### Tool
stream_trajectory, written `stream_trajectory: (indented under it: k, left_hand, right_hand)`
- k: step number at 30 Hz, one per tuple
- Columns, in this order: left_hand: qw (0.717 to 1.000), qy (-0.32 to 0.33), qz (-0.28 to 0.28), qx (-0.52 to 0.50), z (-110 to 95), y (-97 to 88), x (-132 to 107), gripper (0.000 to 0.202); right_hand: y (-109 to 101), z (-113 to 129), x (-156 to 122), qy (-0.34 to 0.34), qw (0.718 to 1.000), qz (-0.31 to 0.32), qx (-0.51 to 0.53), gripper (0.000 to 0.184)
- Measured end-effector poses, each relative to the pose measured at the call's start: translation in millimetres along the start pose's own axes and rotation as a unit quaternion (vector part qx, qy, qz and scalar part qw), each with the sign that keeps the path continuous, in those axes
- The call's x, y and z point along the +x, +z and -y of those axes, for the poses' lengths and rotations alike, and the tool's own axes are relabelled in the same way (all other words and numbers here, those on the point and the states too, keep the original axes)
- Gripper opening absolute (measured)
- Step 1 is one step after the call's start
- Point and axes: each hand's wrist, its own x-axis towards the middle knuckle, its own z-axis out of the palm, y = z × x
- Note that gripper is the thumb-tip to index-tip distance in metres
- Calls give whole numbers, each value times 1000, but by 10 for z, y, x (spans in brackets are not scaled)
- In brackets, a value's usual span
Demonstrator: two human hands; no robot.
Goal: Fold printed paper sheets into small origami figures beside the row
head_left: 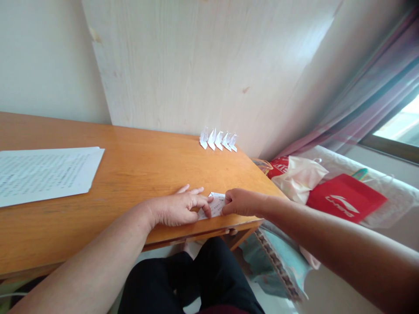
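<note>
A small piece of printed white paper (216, 205) lies near the front edge of the wooden desk, between my two hands. My left hand (183, 207) rests on the desk with its fingers spread, the index fingertip and thumb at the paper's left part. From the right, my right hand (240, 202) is closed, its curled fingers and thumb on the paper's right edge; that edge is hidden under them. Several folded paper pieces (218, 140) stand in a row at the back of the desk, by the wall panel.
A stack of printed sheets (49, 174) lies on the left of the desk (137, 161). Beyond the desk's right side are a red bag (347, 198) and a whitish plastic bag (299, 176). A curtain (353, 91) hangs beside the window.
</note>
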Motion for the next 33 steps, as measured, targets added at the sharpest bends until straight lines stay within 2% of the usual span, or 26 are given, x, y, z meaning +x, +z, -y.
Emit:
stream_trajectory:
  k: [7,18,27,33]
  left_hand:
    - [1000,-8,10,12,9,-11,-11,41]
    - [999,-16,28,15,32,-23,-2,38]
    - [1000,-18,7,5,-12,-29,-17,35]
    - [999,-29,0,21,-24,-22,-23,38]
  right_hand:
    - [-37,-174,42,-6,1000,20,-22,21]
    - [-39,-269,49,-22,998,54,-20,15]
    - [16,-288,40,-54,998,16,41,4]
    - [102,-410,99,-78,992,-11,95,2]
